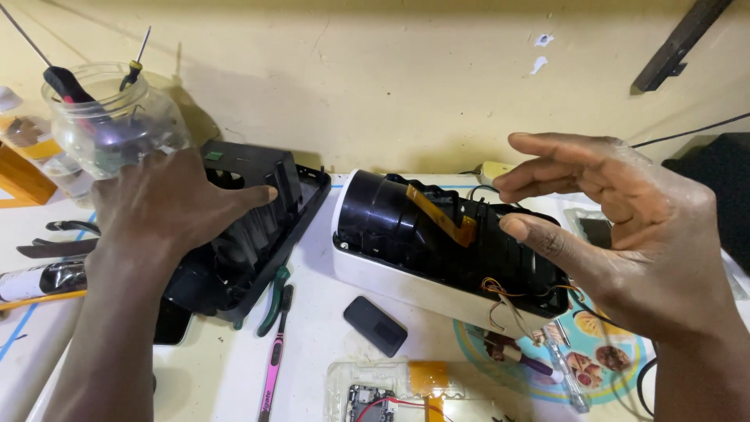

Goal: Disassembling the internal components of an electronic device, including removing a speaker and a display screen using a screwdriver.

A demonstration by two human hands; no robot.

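Across our cluttered white worktable [328, 328] lies an opened white housing [406, 285] holding a black ribbed barrel. Our right hand [625, 227] hovers over it, fingers spread loose; our left hand [168, 207] presses flat on a black cover [258, 234].

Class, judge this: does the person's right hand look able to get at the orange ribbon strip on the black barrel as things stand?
Probably yes. The right hand hovers open beside the black barrel, thumb near the orange ribbon strip, which lies exposed on top with nothing between.
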